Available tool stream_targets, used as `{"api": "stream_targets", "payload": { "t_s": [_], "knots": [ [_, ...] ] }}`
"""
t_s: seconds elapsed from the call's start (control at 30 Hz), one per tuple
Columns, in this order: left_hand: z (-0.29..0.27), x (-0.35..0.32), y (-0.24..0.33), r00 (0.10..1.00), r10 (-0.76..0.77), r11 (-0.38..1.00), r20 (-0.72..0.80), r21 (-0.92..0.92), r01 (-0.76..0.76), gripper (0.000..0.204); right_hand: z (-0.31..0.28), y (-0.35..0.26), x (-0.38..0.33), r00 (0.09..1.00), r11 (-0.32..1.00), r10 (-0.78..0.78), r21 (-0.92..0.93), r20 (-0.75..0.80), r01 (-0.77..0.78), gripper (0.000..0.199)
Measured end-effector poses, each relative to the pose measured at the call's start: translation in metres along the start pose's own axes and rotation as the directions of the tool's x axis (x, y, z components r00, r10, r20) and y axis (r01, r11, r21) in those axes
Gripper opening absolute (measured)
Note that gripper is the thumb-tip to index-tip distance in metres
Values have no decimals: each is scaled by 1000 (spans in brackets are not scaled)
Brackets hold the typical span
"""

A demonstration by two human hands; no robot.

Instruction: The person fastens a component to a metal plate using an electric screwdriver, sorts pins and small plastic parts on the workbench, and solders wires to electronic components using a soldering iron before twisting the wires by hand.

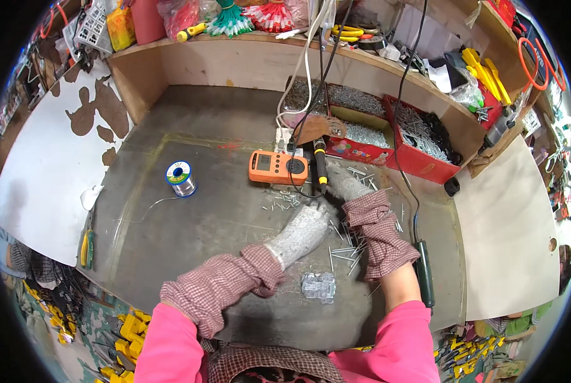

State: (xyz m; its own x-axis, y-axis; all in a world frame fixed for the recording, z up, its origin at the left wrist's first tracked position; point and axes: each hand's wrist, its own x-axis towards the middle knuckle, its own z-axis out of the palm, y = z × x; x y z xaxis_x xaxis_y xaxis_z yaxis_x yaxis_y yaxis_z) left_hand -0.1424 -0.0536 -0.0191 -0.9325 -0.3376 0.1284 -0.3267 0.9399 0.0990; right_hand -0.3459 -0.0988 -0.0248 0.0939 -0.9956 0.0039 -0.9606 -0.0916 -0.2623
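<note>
Yellow-black tool [320, 163] just beyond left hand [320, 209], beside right hand [347, 184]; cannot tell if either grasps anything.

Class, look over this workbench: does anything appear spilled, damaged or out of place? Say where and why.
Yes. Loose metal pins lie scattered on the bench near the right sleeve, outside the boxes holding similar pieces. The white panel at left shows ragged brown patches, as if its surface had peeled.
</note>
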Motion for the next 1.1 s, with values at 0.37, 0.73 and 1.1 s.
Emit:
{"api": "stream_targets", "payload": {
  "t_s": [0.37,0.73,1.1],
  "knots": [
    [-12,-77,-48,947,-166,986,-274,-61,155,44,-36,-17,-25,963,988,-37,135,-266,75,34],
    [52,-18,-84,879,-383,917,-284,-228,327,30,24,-59,41,968,978,52,210,-246,1,27],
    [-7,-62,-31,956,-123,989,-265,-111,96,31,13,-58,-63,966,967,-139,182,-220,181,26]
  ]
}}
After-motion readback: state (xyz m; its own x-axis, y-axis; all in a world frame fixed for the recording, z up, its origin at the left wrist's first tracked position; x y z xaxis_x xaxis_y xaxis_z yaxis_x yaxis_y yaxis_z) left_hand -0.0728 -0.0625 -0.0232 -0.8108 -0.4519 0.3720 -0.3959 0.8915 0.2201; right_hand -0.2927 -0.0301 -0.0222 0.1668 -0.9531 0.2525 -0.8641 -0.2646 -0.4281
